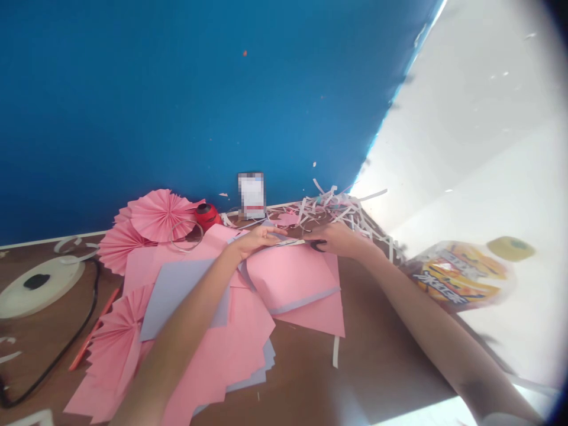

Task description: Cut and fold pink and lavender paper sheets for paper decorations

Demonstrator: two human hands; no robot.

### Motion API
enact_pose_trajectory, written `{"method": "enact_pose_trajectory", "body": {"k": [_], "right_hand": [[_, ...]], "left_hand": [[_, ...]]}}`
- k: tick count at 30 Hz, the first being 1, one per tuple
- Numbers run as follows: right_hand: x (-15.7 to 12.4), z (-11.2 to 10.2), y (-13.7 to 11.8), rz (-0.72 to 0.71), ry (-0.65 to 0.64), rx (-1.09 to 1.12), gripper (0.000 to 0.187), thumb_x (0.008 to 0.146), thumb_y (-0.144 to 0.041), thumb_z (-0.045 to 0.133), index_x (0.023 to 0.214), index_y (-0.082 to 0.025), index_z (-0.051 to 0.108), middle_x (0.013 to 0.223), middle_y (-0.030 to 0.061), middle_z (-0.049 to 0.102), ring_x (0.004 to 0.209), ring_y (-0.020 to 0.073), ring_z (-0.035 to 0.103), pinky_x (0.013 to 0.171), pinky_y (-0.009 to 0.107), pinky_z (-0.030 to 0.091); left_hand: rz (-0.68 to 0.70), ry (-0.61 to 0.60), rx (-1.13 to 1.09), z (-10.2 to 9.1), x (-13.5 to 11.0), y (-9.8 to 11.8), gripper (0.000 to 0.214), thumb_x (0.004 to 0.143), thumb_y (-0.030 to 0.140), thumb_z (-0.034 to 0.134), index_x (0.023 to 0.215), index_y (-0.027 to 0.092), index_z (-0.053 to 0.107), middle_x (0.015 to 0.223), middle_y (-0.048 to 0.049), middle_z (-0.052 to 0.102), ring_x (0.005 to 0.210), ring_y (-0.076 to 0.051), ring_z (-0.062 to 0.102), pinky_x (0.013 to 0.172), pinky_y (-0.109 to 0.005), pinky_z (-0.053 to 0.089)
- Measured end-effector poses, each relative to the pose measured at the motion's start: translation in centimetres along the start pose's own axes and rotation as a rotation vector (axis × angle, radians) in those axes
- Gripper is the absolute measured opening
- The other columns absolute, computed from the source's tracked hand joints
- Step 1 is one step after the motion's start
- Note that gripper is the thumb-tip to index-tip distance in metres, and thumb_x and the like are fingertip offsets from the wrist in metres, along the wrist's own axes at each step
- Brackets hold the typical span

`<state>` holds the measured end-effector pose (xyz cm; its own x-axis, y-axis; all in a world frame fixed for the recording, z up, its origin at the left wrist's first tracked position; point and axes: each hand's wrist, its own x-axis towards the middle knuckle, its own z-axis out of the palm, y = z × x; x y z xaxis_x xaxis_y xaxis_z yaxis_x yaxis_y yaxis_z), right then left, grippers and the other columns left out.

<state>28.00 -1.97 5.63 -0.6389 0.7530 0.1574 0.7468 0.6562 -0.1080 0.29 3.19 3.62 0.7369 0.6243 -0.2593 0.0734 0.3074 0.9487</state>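
My left hand (257, 240) is at the far edge of a curled pink sheet of paper (293, 273), its fingers closed on that edge. The sheet has a greyish-lilac border along its near side and bends upward over other pink paper. In my right hand (335, 238) is a pair of scissors (318, 245), with a dark handle loop showing under the fingers. The blades lie along the paper's far edge, pointing toward my left hand. Most of the scissors' handle is hidden by my fingers.
Pink pleated paper fans (166, 216) lie at the left, near a red object with a black top (207, 217). Paper strips (337, 204) are heaped at the back right. A phone (252, 196) leans on the blue wall. A black cable (95, 296) and a patterned bag (461, 273) flank the table.
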Motion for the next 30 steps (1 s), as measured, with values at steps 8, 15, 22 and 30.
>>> {"method": "enact_pose_trajectory", "body": {"k": [8,15,22,30], "right_hand": [[0.0,-0.6,-0.3,0.007,-0.02,-0.015,0.045,0.077,-0.012,0.052,0.114,-0.033,0.067,0.104,-0.0011,0.072,0.082,0.0168,0.064,0.062,0.025,0.036],[0.2,-0.7,0.0,0.034,0.071,0.076,0.044,0.076,-0.013,0.052,0.113,-0.032,0.068,0.106,-0.0014,0.071,0.086,0.0177,0.065,0.07,0.025,0.04],[-0.1,-1.0,-0.7,-0.009,-0.005,0.093,0.047,0.073,-0.015,0.055,0.116,-0.03,0.067,0.101,0.0007,0.072,0.081,0.0166,0.063,0.065,0.024,0.037],[0.2,-0.6,-1.3,-0.006,-0.048,0.081,0.048,0.072,-0.013,0.053,0.115,-0.028,0.068,0.101,0.0012,0.071,0.082,0.0162,0.062,0.064,0.023,0.035]], "left_hand": [[0.001,-0.015,0.082,0.2,-0.1,0.1,0.054,0.071,0.029,0.077,0.12,0.015,0.061,0.089,-0.0081,0.07,0.074,-0.013,0.062,0.068,-0.025,0.044],[-0.015,0.026,0.079,0.1,0.2,-0.5,0.052,0.068,0.03,0.079,0.116,0.016,0.063,0.089,-0.0056,0.071,0.076,-0.012,0.063,0.072,-0.025,0.045],[-0.024,0.001,0.126,0.0,0.1,-0.3,0.05,0.068,0.035,0.078,0.113,0.016,0.066,0.094,-0.0085,0.072,0.077,-0.015,0.064,0.071,-0.025,0.045],[-0.037,-0.018,0.141,-0.2,0.4,-0.1,0.043,0.07,0.032,0.077,0.109,0.016,0.069,0.084,-0.0057,0.071,0.067,-0.011,0.06,0.06,-0.021,0.039]]}}
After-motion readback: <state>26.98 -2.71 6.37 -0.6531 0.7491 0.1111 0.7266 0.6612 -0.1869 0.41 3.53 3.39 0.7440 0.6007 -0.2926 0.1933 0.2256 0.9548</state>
